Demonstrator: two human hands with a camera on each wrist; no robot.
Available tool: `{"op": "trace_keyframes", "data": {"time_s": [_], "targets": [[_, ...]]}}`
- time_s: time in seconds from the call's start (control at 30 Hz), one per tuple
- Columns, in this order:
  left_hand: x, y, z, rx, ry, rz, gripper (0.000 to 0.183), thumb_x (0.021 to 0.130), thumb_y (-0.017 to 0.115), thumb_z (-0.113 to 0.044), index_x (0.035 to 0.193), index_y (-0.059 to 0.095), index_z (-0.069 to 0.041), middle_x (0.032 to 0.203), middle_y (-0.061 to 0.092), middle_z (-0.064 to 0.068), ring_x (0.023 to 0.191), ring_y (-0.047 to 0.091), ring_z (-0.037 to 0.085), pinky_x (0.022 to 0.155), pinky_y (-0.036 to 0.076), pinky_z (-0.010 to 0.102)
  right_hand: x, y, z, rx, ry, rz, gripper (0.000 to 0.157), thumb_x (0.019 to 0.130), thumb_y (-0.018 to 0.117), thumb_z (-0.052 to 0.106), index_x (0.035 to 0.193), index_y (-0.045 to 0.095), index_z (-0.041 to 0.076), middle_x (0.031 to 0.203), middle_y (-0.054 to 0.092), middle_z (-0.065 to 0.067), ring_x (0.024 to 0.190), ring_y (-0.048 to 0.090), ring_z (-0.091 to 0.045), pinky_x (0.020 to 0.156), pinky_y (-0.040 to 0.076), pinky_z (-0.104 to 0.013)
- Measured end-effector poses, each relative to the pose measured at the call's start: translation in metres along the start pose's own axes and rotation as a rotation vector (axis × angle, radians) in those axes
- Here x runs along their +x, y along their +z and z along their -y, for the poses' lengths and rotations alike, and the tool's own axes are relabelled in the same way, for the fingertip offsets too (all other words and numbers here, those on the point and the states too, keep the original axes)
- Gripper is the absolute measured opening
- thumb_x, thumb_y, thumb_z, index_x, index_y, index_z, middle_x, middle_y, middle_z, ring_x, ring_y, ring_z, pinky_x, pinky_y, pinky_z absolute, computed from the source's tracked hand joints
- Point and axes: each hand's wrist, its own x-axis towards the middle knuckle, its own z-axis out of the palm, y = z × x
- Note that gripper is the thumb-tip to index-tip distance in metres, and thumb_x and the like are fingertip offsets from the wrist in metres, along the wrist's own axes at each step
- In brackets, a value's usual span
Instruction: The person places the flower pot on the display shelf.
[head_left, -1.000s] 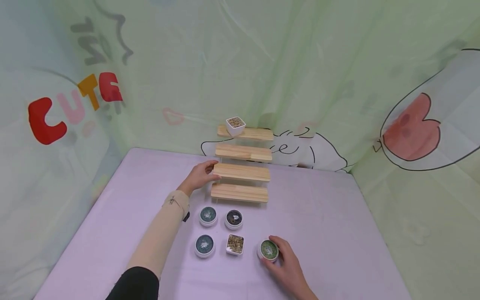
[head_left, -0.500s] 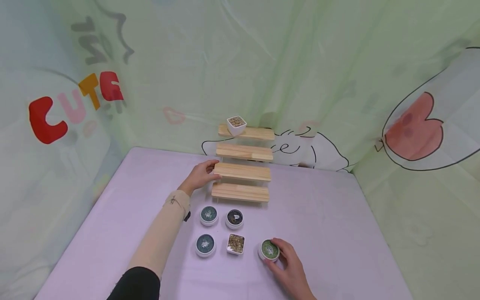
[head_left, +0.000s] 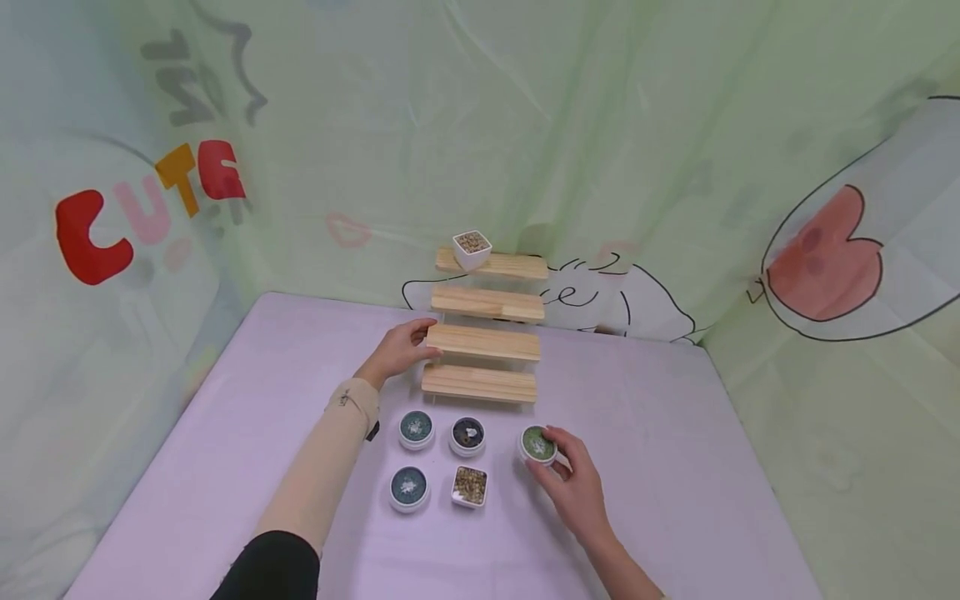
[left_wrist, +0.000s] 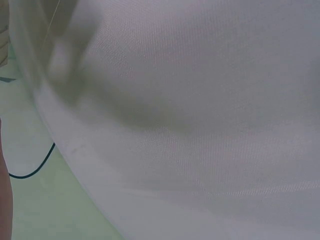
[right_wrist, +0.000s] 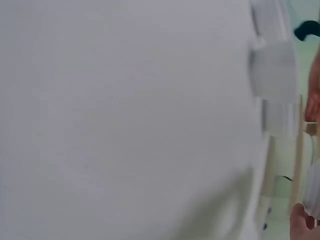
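My left hand (head_left: 395, 350) grips the left end of a stepped wooden shelf (head_left: 487, 342), with fingers and thumb around the third tier from the top. In my right hand (head_left: 577, 483) is a small round white pot (head_left: 536, 442) with a green, white-flecked top, pinched between thumb and fingers to the right of the other pots. The right wrist view shows this white pot (right_wrist: 313, 187) at its right edge, raised off the cloth. A square white pot (head_left: 472, 252) of pale grains stands on the top tier's left end. In the left wrist view, mostly cloth shows.
In front of the shelf stand two round pots with teal tops, one teal-topped pot (head_left: 416, 427) behind the other teal-topped pot (head_left: 409, 486). Beside them are a dark-topped round pot (head_left: 468, 434) and a square pot (head_left: 469, 487) of brown grains. Lilac cloth (head_left: 652, 467) covers the table.
My right hand has carried the green-topped pot forward, toward the shelf, and up off the cloth. My left hand keeps its hold on the shelf.
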Motion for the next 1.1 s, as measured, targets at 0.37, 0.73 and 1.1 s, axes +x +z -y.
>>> {"op": "trace_keyframes", "data": {"time_s": [0.37, 0.73, 1.1], "targets": [[-0.002, 0.0, -0.005, -0.001, -0.003, -0.003, 0.072, 0.087, 0.077, -0.023, 0.146, 0.042, -0.002, 0.147, 0.045, 0.017, 0.133, 0.046, 0.03, 0.112, 0.04, 0.036, 0.067, -0.009, 0.065, -0.023, -0.052, -0.001, 0.051, 0.086, 0.073, 0.0, 0.131, 0.053, -0.006, 0.137, 0.046, -0.022, 0.126, 0.048, -0.036, 0.097, 0.052, -0.049], [-0.001, -0.001, -0.005, 0.02, 0.0, -0.003, 0.072, 0.087, 0.077, -0.023, 0.146, 0.043, -0.001, 0.146, 0.046, 0.018, 0.133, 0.047, 0.031, 0.112, 0.04, 0.037, 0.125, -0.01, 0.063, -0.029, -0.049, -0.012, 0.051, 0.087, 0.076, 0.012, 0.132, 0.055, 0.003, 0.136, 0.05, -0.012, 0.125, 0.048, -0.025, 0.096, 0.053, -0.036], [-0.002, -0.001, -0.006, 0.012, -0.017, 0.001, 0.073, 0.086, 0.077, -0.025, 0.146, 0.043, -0.002, 0.146, 0.046, 0.017, 0.133, 0.047, 0.03, 0.112, 0.04, 0.036, 0.169, -0.013, 0.088, -0.056, -0.001, -0.051, 0.054, 0.088, 0.074, 0.021, 0.136, 0.053, 0.005, 0.141, 0.047, -0.014, 0.13, 0.044, -0.029, 0.102, 0.049, -0.04]]}}
